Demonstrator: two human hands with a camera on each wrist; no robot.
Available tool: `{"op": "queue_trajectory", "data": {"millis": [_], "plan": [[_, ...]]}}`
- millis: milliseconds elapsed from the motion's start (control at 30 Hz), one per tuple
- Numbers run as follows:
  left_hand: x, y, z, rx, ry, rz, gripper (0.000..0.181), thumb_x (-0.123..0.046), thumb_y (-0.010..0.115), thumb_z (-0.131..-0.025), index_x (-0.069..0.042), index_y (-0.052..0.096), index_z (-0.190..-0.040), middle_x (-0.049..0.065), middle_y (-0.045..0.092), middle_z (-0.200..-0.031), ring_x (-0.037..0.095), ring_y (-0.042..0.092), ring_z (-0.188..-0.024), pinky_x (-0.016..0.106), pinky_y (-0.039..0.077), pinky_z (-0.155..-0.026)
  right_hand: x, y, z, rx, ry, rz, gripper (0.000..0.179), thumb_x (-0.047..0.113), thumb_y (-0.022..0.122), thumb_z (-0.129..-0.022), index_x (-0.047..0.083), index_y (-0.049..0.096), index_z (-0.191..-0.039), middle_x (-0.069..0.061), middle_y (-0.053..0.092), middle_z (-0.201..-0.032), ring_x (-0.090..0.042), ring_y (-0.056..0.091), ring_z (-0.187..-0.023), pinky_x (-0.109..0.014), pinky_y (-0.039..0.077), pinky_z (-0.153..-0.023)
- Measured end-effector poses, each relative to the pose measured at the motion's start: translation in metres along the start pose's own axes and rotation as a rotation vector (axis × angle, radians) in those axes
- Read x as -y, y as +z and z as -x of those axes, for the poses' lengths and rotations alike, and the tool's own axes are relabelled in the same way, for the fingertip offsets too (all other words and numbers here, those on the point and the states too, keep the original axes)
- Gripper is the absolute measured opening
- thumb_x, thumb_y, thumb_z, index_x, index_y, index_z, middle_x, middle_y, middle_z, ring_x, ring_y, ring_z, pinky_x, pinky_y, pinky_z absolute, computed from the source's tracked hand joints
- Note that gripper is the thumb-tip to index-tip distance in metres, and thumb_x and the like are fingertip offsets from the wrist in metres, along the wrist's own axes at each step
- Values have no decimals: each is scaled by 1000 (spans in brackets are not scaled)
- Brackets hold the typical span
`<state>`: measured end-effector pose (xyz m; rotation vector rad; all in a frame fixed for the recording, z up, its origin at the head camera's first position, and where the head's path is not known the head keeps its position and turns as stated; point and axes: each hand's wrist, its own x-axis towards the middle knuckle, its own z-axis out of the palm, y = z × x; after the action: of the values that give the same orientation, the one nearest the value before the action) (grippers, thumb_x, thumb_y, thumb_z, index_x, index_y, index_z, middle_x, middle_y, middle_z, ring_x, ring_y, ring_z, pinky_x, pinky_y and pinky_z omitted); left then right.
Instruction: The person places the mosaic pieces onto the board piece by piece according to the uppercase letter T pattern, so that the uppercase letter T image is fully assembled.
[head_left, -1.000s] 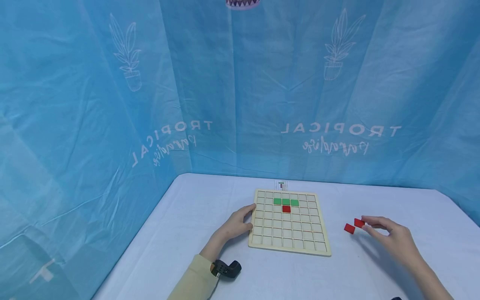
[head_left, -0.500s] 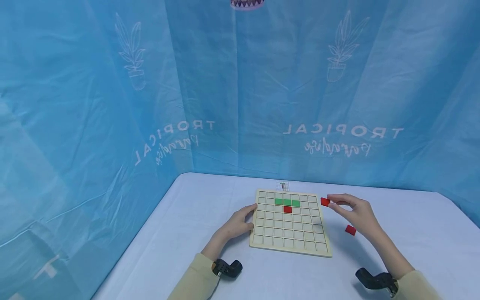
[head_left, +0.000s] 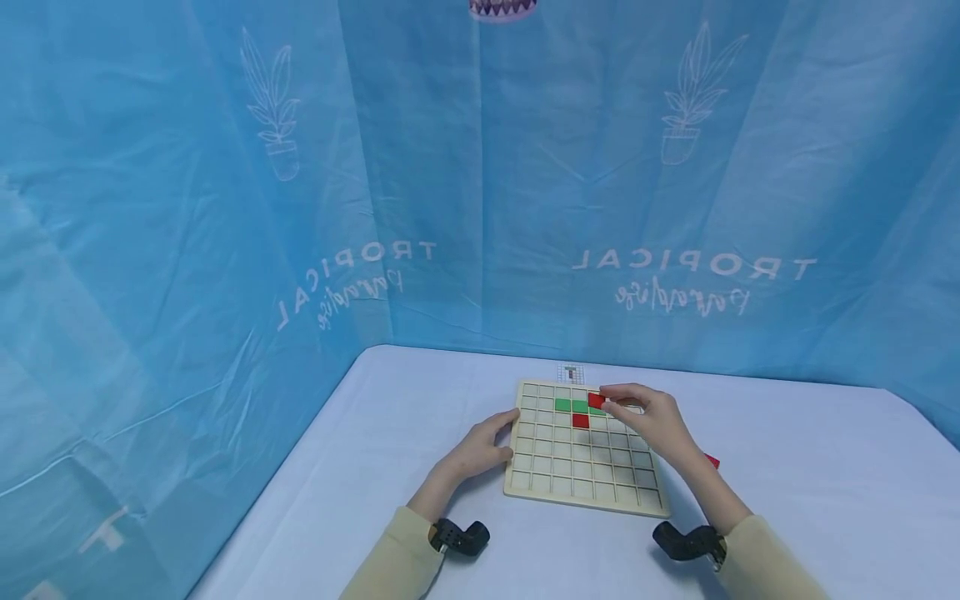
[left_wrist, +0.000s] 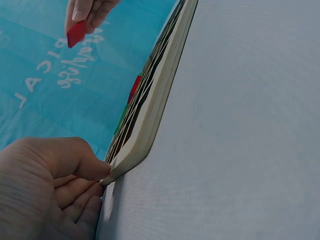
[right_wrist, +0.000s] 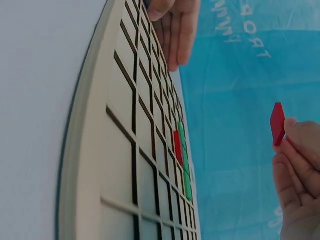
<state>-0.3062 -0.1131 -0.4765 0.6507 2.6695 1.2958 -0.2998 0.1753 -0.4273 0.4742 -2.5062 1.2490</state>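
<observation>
A square wooden grid board (head_left: 570, 462) lies on the white table. Three green tiles (head_left: 562, 405) form a row near its far side, with one red tile (head_left: 581, 421) just below the middle one. My left hand (head_left: 477, 448) rests against the board's left edge, thumb and fingertips touching the rim. Over the board's far right part, my right hand (head_left: 654, 419) pinches another red tile (right_wrist: 277, 125) between thumb and fingers. The left wrist view shows this held tile (left_wrist: 76, 34) raised clear of the board. From the head, it partly covers the rightmost green tile.
A further red tile (head_left: 712, 461) lies on the table right of the board, partly hidden by the right forearm. A small printed grid card (head_left: 571, 373) sits behind the board. Blue printed cloth (head_left: 480, 208) surrounds the table's back and left.
My right hand has carried the pinched red tile leftward from the table's right side to above the board. The left hand has stayed at the board's edge.
</observation>
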Motion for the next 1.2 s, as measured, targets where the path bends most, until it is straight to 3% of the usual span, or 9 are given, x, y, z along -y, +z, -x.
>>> {"op": "queue_trajectory", "data": {"millis": [333,633,933,1200], "plan": [[-2,2,1,14,-4,-9,70,0,57,-79,-1,34,-145,12,36,-147,26,30,-136,40,27,-111,-13,25,5,2,-15,-85,28,20,71,-85,7,70,-110,-3,70,-104,-23,64,-95,-35,56,-78],[-6,0,0,17,-4,-2,69,0,57,-81,-1,33,-145,11,36,-148,24,29,-137,38,27,-111,-33,34,12,35,51,-76,29,25,71,-85,10,71,-110,-1,69,-104,-18,63,-93,-29,54,-78],[-7,-2,0,11,-7,-3,69,0,57,-80,0,33,-145,11,36,-148,25,30,-136,39,27,-111,-40,43,15,22,-32,-23,28,22,73,-83,8,71,-108,-4,68,-103,-22,65,-95,-35,55,-81],[-5,-2,1,5,-17,-1,69,1,57,-79,-1,34,-145,11,36,-148,25,30,-136,39,27,-111,-38,47,16,50,-89,28,26,11,75,-80,7,72,-106,-5,68,-104,-22,64,-96,-31,56,-78]]}}
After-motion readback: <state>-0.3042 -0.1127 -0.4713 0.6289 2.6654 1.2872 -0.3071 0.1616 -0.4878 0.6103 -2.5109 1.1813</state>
